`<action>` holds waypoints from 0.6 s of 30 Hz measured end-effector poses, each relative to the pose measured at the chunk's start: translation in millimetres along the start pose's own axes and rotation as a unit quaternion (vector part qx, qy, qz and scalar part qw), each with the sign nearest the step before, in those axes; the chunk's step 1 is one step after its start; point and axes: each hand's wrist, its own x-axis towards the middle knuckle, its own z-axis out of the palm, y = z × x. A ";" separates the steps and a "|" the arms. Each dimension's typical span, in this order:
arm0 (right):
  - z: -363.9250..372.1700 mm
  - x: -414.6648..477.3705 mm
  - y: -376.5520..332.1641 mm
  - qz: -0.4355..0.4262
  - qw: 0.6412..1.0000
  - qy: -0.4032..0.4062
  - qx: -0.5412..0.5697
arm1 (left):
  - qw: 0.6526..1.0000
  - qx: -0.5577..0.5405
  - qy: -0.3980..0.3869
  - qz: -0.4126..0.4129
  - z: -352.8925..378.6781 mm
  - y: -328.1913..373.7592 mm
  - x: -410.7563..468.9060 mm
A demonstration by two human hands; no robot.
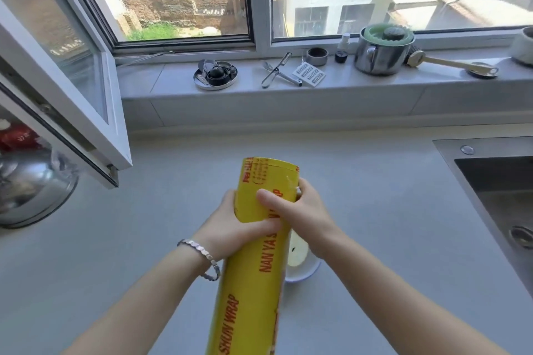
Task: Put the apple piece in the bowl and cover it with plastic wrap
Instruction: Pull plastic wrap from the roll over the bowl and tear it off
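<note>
The left hand [227,225] curls round the yellow plastic wrap roll [251,291], which is held lengthwise above the grey table [389,210]. The right hand [305,210] grips the same roll, thumb across its front. Just right of the roll and partly hidden by it, the apple piece [297,253] lies in the white bowl [306,275].

Grey counter [375,210]: white bowl [305,273] at middle (apple piece [298,252] inside), shiny steel pot [31,190] at left edge, sink [496,181] set in at right.
</note>
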 end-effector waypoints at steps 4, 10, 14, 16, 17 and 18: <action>-15.8 -10.4 16.2 0.010 0.995 0.085 0.055 | 0.999 -0.020 -0.039 -0.017 21.4 -19.1 -14.9; -34.1 -34.7 39.5 -0.056 0.990 0.119 0.045 | 0.997 -0.051 -0.049 -0.021 37.9 -36.4 -29.1; -47.4 -44.5 49.6 -0.135 0.977 0.164 0.008 | 0.998 -0.031 -0.040 -0.023 35.2 -36.8 -32.7; -51.2 -43.9 52.0 -0.165 0.972 0.161 -0.043 | 0.998 -0.033 -0.043 -0.023 33.6 -37.6 -33.1; -53.1 -43.0 52.2 -0.178 0.968 0.163 -0.064 | 0.998 -0.034 -0.046 -0.023 33.4 -37.3 -33.4; -55.3 -42.2 51.1 -0.191 0.964 0.165 -0.082 | 0.998 -0.035 -0.051 -0.023 33.3 -36.8 -33.9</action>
